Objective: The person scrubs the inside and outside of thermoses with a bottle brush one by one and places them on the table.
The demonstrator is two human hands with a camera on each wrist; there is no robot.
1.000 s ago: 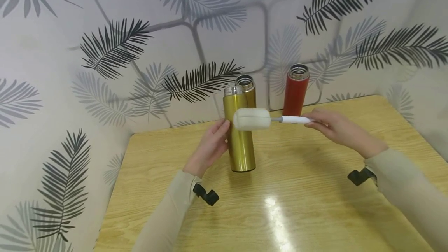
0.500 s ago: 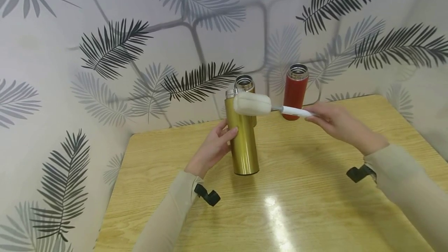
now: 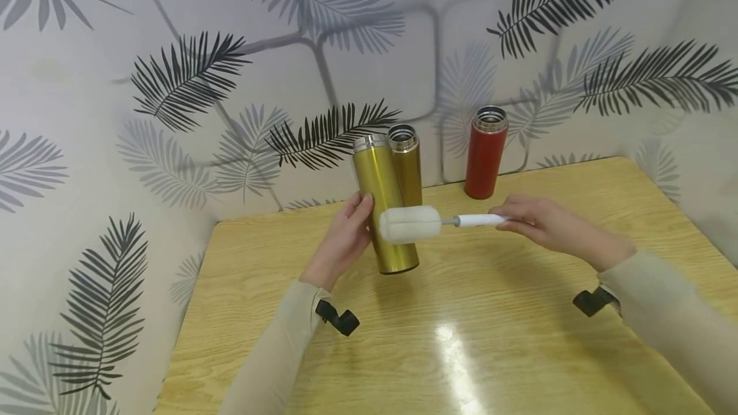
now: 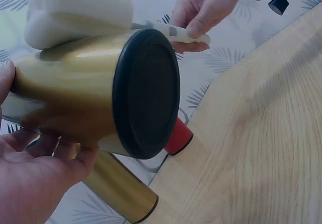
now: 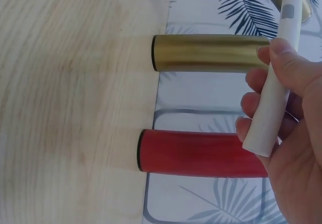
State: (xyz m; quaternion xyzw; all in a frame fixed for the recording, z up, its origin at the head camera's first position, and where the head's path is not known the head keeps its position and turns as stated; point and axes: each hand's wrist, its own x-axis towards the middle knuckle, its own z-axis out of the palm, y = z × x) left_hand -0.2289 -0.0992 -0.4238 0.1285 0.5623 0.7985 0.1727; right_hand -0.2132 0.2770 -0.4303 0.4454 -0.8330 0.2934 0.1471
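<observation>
Left hand (image 3: 339, 243): fingers clamped round the tilted gold flask (image 3: 377, 175). Right hand (image 3: 544, 223): fingers clamped on the sponge brush (image 3: 410, 224). Even scrubbing likely needs light, full-length strokes.

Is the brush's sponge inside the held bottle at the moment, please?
No, in the head view the white sponge shows whole, outside the held gold bottle.

Nearer gold flask (image 3: 380, 183): glossy metal. Bottle-brush head (image 3: 410, 224): matt sponge. Brush handle (image 3: 478, 219): smooth plastic. Tabletop (image 3: 380, 357): shiny wood grain.
</observation>
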